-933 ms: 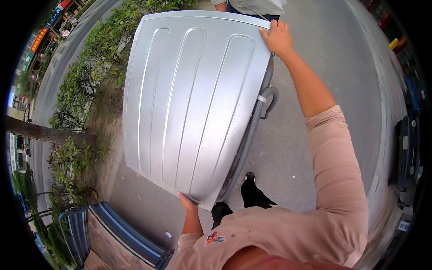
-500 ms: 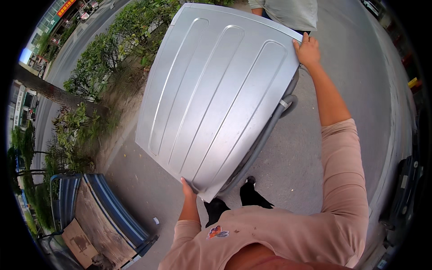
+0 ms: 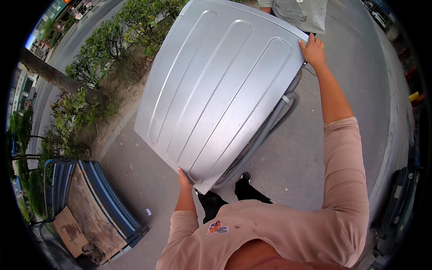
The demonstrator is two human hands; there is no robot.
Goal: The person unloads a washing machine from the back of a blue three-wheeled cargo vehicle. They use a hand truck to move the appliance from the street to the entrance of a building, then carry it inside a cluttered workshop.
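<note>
A large silver washing machine (image 3: 220, 94) fills the middle of the view, its ribbed side panel facing up. A grey hose (image 3: 270, 128) runs along its right side. My right hand (image 3: 313, 50) is closed round the far right corner, fingers over the edge. My left hand (image 3: 184, 180) grips the near corner, thumb up against the panel; its other fingers are hidden beneath. Beyond the far end stands another person in a light grey top (image 3: 301, 15), with part of an arm showing; whether they hold the machine is hidden.
At lower left is a blue cargo bed (image 3: 108, 195) with a wooden floor and a cardboard piece (image 3: 71, 231). Bushes (image 3: 96, 63) and a leaning tree trunk (image 3: 58, 76) border the pavement on the left. A dark vehicle (image 3: 398, 198) stands at the right edge.
The far end of the machine has shifted slightly up and right in view, with my right hand on it. The cargo bed appears a little higher and further left. Both grips are kept.
</note>
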